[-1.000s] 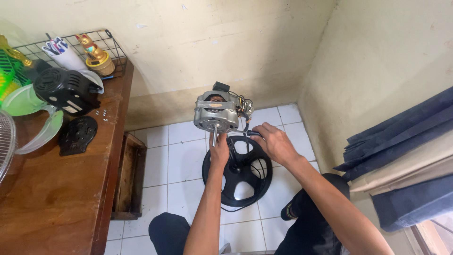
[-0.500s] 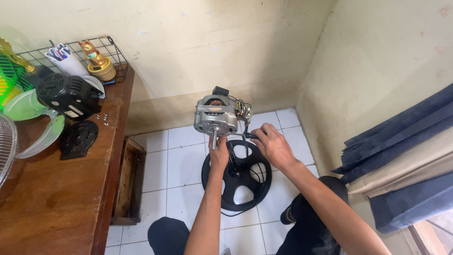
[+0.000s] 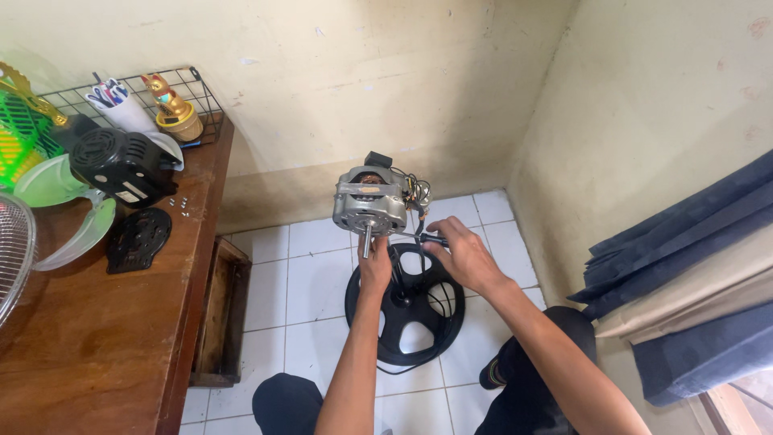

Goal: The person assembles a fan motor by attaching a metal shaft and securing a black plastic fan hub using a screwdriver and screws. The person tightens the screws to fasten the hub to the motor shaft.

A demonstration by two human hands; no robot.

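A bare metal fan motor (image 3: 370, 200) with its shaft pointing toward me stands on a stand over a round black fan base (image 3: 407, 310) on the tiled floor. My left hand (image 3: 375, 267) grips the stand just below the motor's shaft. My right hand (image 3: 463, 256) holds a black-handled screwdriver (image 3: 425, 238) whose tip points at the motor's right side, near a bundle of wires (image 3: 416, 193).
A wooden table (image 3: 97, 338) on the left carries a black motor housing (image 3: 121, 165), a black vented cover (image 3: 138, 238), small screws (image 3: 182, 205), green fan blades (image 3: 60, 209), a wire grille (image 3: 12, 258) and a wire basket (image 3: 137, 101). A dark curtain (image 3: 692, 266) hangs at the right.
The view has shifted slightly; my hands stay at the motor, with the right hand's screwdriver still against its right side.
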